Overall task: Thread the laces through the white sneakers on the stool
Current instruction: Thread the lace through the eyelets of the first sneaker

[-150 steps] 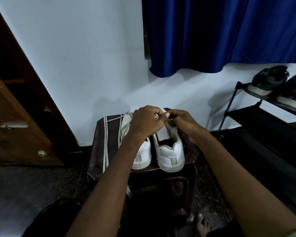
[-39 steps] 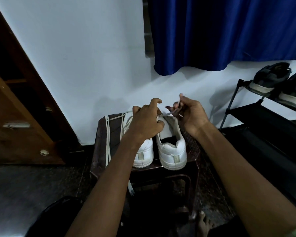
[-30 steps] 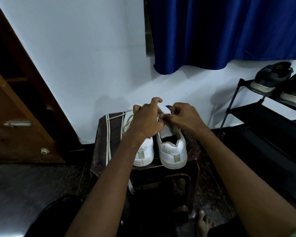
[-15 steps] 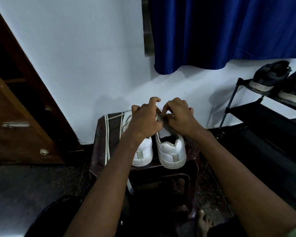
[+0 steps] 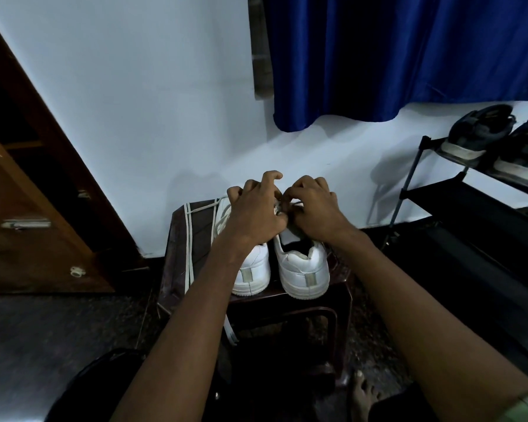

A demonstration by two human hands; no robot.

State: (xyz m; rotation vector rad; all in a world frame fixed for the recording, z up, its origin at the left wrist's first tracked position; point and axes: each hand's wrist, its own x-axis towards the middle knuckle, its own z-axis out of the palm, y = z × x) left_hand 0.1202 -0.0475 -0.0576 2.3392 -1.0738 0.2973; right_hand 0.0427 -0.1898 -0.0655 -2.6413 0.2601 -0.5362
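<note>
Laces between both hands' fingers (partly hidden)

I see my left hand and right hand curled together over the right white sneaker, pinching its lace, on the stool.

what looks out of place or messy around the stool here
A loose white lace trails across the left side of the stool and hangs over its front edge, not yet threaded. The sneakers stand side by side; nothing looks damaged.
</note>
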